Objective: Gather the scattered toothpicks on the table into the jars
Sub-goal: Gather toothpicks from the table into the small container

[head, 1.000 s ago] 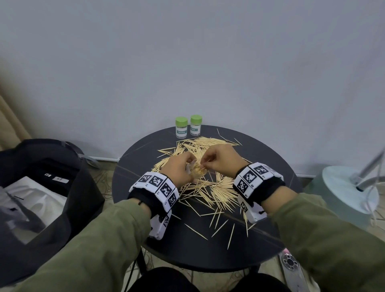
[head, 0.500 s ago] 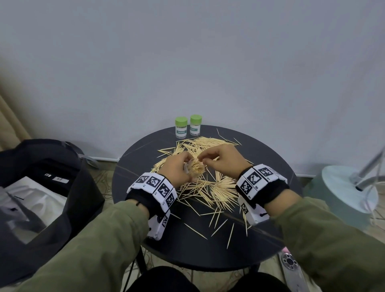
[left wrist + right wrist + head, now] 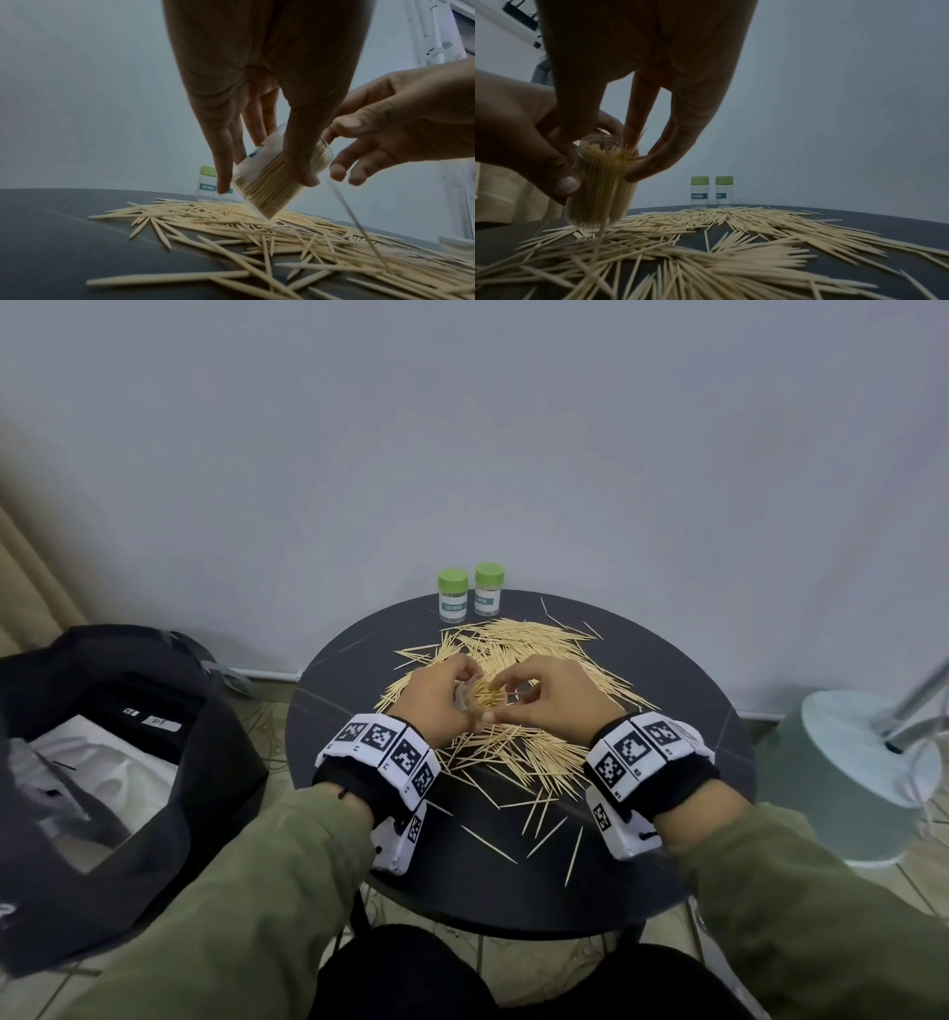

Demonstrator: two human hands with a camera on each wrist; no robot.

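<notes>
1. Here, in the head view, the left hand and right hand are meeting at mid-frame over a round black table, hiding most of what they are holding.
2. The left wrist view is showing what the head view hides: the left hand is gripping a clear plastic toothpick jar, thumb and fingers curled round its wall, the jar tilting with its open mouth toward the right of the frame and its base just above the pile.
3. The right wrist view is looking into that mouth: the clear jar is packed nearly full with pale wooden toothpicks standing on end, tips crowding at the rim.
4. The right hand is reaching down at the jar mouth, fingertips pinching at the tips of the toothpicks there; the pinch itself is small and dim.
5. In the left wrist view a single blurred toothpick is slanting in mid-air at lower right.
6. The scattered wooden toothpicks are lying in a loose heap across the table's middle, with strays toward the lower centre of the frame.
7. Two green-lidded clear jars labelled TOOTHPICK are standing upright side by side at the table's far edge, upper centre, lids on; their contents are too small to tell.
</notes>
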